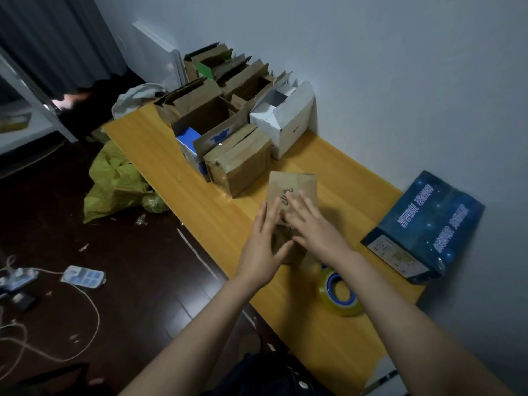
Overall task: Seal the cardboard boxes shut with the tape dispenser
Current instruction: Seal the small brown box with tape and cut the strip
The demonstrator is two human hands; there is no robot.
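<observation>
- Both hands on the small box (294,185), nothing clamped: left hand (264,247) with straight fingers against its left side, right hand (314,227) spread flat on the top flap, the one with handwriting.
- Fingers are blurred, so can't tell whether the flap is fully down or the seam is closed.
- No tape visible on this box from here. My read: still at the flap-folding step, taping not started.
- Tape roll (340,292) lies flat on the table (160,155), just behind and below the right wrist, partly hidden by the forearm. Neither hand is touching it. Looks like a bare roll; no dispenser handle that I can see.
- Just beyond the fingertips: brown box (243,164), flaps down, glossy on the near face, so probably taped already. Call that one done.
- Further beyond, against the wall: cluster of open boxes (211,115) plus a white box (288,121), all flaps up. Those are left to do.
- Right of the right hand, apart from it: blue box (423,224), closed; can't tell if it's sealed.
- Overall early: maybe one sealed, one in hand, most of the pile untouched.
</observation>
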